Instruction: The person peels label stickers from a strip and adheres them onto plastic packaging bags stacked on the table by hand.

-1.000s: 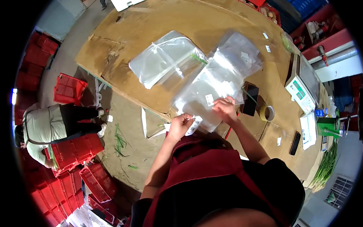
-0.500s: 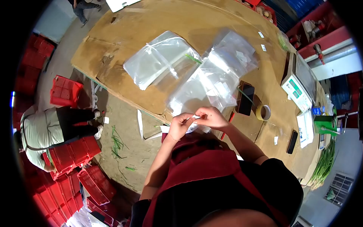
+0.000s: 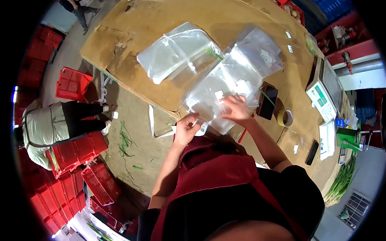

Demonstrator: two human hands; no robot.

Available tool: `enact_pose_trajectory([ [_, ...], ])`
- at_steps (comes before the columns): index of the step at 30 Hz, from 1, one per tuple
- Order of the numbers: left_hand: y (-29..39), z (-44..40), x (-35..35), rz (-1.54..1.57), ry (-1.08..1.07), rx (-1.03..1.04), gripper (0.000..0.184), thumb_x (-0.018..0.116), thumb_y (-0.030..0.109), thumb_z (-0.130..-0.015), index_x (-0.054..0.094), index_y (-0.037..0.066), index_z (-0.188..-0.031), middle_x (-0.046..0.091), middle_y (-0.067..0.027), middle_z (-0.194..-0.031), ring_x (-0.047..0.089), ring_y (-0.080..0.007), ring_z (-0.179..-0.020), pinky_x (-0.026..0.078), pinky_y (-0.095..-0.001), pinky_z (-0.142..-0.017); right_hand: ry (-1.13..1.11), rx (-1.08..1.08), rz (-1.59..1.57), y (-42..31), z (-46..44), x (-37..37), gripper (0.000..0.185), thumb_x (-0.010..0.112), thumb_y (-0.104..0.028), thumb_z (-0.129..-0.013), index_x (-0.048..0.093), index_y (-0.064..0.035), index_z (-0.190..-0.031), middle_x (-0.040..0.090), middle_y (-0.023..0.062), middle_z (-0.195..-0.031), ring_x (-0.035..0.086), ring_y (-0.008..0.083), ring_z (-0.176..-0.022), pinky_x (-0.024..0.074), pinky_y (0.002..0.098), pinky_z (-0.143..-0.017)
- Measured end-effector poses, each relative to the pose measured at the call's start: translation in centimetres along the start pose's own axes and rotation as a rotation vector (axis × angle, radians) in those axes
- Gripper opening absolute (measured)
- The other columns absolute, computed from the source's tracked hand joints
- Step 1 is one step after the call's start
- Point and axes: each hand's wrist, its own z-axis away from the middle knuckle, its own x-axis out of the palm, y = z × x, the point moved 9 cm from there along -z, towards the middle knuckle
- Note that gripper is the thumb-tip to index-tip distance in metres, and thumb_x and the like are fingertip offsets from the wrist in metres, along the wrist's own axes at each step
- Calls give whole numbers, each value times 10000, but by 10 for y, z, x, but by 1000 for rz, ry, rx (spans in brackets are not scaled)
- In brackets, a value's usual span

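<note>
My left hand (image 3: 187, 129) is closed near the front edge of the table, its fingers pinched on a strip of white labels (image 3: 203, 129) with dark print beside the thumb. My right hand (image 3: 237, 109) is over a stack of clear plastic bags (image 3: 225, 74), fingers apart and spread. Just beyond its fingertips, a small white label (image 3: 219, 95) lies on the bags. Whether the fingertips touch the plastic I cannot tell. A second pile of clear bags (image 3: 173, 52) lies to the left, with green stalks (image 3: 214, 53) between the two.
On the right are a phone (image 3: 268, 101), a tape roll (image 3: 285, 118), a red pen (image 3: 242, 135), a scale (image 3: 321, 96) and a dark device (image 3: 311, 152). Green stalks (image 3: 341, 180) hang at the table's right edge. At left, a person (image 3: 52, 124) bends over red crates (image 3: 78, 150).
My hands were together at a small white piece; now they are apart. My right hand has moved forward over the bags and spread its fingers. My left hand stays near the table edge.
</note>
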Motion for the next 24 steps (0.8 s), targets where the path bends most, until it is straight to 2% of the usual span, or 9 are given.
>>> enact_pose_trajectory([
  [4,-10,0,12,97,-35,-121,137,609,26,-740,507,-2,-653,430,21,-570,361,-37,-535,317,-214,-462,-58,152,32,34,16,27,225,657,-323,-722,653,-142,-856,599,5,-813,545,164,-854,289,357,-905],
  [5,0,-2,16,42,-72,-145,123,582,3,-759,514,-3,-657,470,21,-596,395,-36,-559,344,-207,-495,-14,176,-43,37,13,21,139,635,-235,-764,664,-104,-801,616,36,-798,560,160,-771,356,332,-842],
  [8,4,-4,16,-32,-109,-178,105,571,11,-801,561,-8,-698,506,22,-612,427,-34,-571,369,-201,-516,420,462,-679,92,20,-19,72,590,-57,-798,654,-24,-792,627,54,-703,557,124,-643,422,284,-571],
  [10,-3,-4,1,-105,-14,-241,155,631,110,-793,585,-12,-709,459,16,-547,368,-33,-499,313,-215,-446,703,732,-619,130,39,-72,88,587,-8,-809,638,7,-879,628,49,-820,526,86,-737,408,210,-646],
  [11,-5,-5,-1,-166,-51,-290,110,628,96,-799,599,-10,-807,516,-23,-615,423,-50,-542,353,-218,-485,838,522,-305,110,36,-114,117,562,32,-809,608,1,-912,605,56,-876,531,105,-770,421,220,-669],
  [14,8,-8,28,56,-148,-116,150,607,61,-798,575,5,-933,567,-67,-734,496,-88,-630,412,-240,-561,881,263,-203,32,22,-128,185,572,54,-789,577,-14,-961,580,66,-921,539,133,-804,444,260,-707],
  [16,16,-9,47,-79,-267,34,223,588,18,-767,548,33,-987,586,-110,-839,550,-175,-701,453,-267,-648,315,103,-553,-7,-3,-60,217,640,7,-749,577,-34,-953,592,59,-867,554,136,-772,443,267,-664],
  [18,41,-14,53,-106,-264,132,184,595,16,-787,567,22,-969,590,-52,-803,523,-98,-708,427,-235,-645,-170,165,-786,-28,1,8,172,708,-40,-713,598,-43,-846,587,27,-755,555,111,-706,440,265,-622],
  [24,1,-14,17,-415,-203,-232,174,656,152,-787,614,-6,-845,495,-14,-590,405,-74,-528,372,-247,-498,43,517,-1069,12,-1,50,127,708,-75,-727,591,-27,-745,569,-10,-658,512,50,-597,407,206,-546],
])
